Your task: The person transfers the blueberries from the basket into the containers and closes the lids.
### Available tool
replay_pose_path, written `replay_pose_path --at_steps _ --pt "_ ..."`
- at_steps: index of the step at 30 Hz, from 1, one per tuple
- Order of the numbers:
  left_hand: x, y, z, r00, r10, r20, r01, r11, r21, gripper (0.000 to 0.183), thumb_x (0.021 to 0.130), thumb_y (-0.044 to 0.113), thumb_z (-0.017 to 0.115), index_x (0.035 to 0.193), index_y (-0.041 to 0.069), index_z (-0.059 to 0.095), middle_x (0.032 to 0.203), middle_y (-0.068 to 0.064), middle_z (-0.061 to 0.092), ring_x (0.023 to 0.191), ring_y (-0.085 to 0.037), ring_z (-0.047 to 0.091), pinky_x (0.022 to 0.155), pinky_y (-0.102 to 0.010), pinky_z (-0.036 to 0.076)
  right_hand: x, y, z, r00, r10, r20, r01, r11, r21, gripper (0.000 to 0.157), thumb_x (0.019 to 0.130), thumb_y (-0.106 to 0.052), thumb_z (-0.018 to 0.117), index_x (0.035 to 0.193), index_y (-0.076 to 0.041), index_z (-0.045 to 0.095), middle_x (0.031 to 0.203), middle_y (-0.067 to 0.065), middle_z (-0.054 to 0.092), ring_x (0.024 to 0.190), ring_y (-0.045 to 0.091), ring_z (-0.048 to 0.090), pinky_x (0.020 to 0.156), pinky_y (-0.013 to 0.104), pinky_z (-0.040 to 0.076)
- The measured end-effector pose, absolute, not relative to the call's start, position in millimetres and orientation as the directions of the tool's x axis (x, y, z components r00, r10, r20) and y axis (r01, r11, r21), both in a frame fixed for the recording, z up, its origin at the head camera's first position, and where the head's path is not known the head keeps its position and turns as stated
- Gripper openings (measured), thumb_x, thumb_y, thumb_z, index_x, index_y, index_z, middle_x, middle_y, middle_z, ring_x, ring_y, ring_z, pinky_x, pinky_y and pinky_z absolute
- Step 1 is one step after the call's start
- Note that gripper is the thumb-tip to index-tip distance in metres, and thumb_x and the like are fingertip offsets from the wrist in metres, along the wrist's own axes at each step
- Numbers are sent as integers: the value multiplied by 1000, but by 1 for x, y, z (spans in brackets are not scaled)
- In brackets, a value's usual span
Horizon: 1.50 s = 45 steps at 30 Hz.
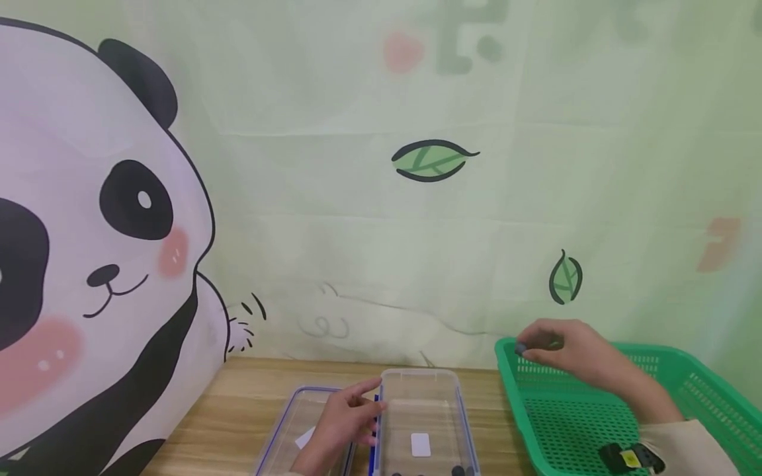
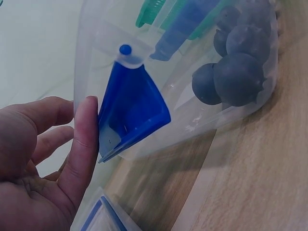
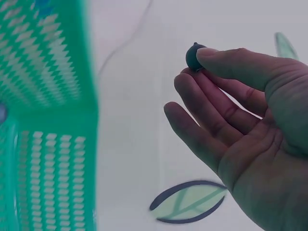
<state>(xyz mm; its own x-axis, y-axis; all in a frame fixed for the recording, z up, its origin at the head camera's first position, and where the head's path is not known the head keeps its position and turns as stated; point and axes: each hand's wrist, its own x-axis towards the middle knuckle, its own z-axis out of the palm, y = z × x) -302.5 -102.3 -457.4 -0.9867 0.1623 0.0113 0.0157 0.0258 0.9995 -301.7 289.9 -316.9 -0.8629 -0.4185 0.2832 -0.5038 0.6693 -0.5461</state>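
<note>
My right hand [image 1: 565,344] pinches a dark blueberry [image 3: 194,57] between thumb and fingertips, above the near-left rim of the green basket [image 1: 516,403]. The right wrist view shows the other fingers loosely bent beneath it. With thumb and fingers my left hand [image 1: 348,416] holds the left edge of a clear plastic box [image 1: 425,375], beside its hanging blue latch [image 2: 134,108]. Several blueberries [image 2: 239,79] lie at the near end inside this box. A white label [image 1: 420,445] shows in its middle.
A second clear box or lid with a blue edge [image 1: 297,395] lies left of the box, partly behind my left forearm. The wooden table [image 1: 238,396] meets a printed cloth backdrop [image 1: 333,251] at the back. A black strap [image 1: 631,457] is around my right wrist.
</note>
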Motion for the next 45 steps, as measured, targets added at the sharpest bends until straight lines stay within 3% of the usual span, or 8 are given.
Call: replay_pose_path --at_steps 3,7,16,25,32,39,45 --pt "-302 -103 -457 -986 165 9 14 30 999 59 96 8 77 151 2 56 98 -11 69 69 -14 65 55 -26 64 -289 281 -312 -850 -437 295 -521 610 -597 19 100 -21 77 116 -13 76 108 -4 76 101 15 72 86 28 63" --pt "-302 -102 -458 -986 169 7 13 29 1000 59 96 8 77 151 1 56 99 -11 69 69 -15 65 55 -26 64 -274 267 -311 -827 -466 313 -545 532 -648 17 100 -18 76 116 -12 75 109 -1 76 99 15 73 84 28 64" --pt "-302 -102 -458 -984 179 16 20 21 1000 59 97 8 77 151 0 55 101 -14 70 68 -15 65 55 -26 64 -254 235 -326 -784 -542 303 -576 453 -680 15 100 -17 76 115 -16 75 107 -7 75 98 12 73 89 27 63" --pt "-302 -99 -461 -982 188 18 19 6 1000 60 97 7 76 152 -1 54 99 -11 69 69 -14 65 55 -25 64 -253 211 -350 -741 -626 243 -526 317 -789 16 99 -6 75 115 -5 75 107 1 77 98 16 73 86 25 63" --pt "-302 -99 -461 -983 184 27 29 8 1000 60 96 6 76 152 -2 54 99 -10 68 69 -15 65 55 -27 64 -254 192 -366 -742 -649 169 -496 361 -789 13 97 -5 76 109 -9 76 103 -4 77 93 11 72 83 24 62" --pt "-301 -102 -459 -984 178 15 18 15 1000 60 96 7 77 151 0 55 97 -10 67 69 -15 65 56 -28 65 -252 174 -384 -742 -670 11 -415 447 -792 12 97 -3 75 103 -14 77 98 -9 73 92 8 69 82 24 60" --pt "-303 -103 -460 -983 179 38 41 9 999 59 96 5 76 151 -1 55 97 -9 68 69 -15 64 55 -28 65 -249 164 -394 -701 -713 -13 -433 440 -787 13 93 0 75 96 -12 76 89 -11 71 83 5 67 78 23 59"
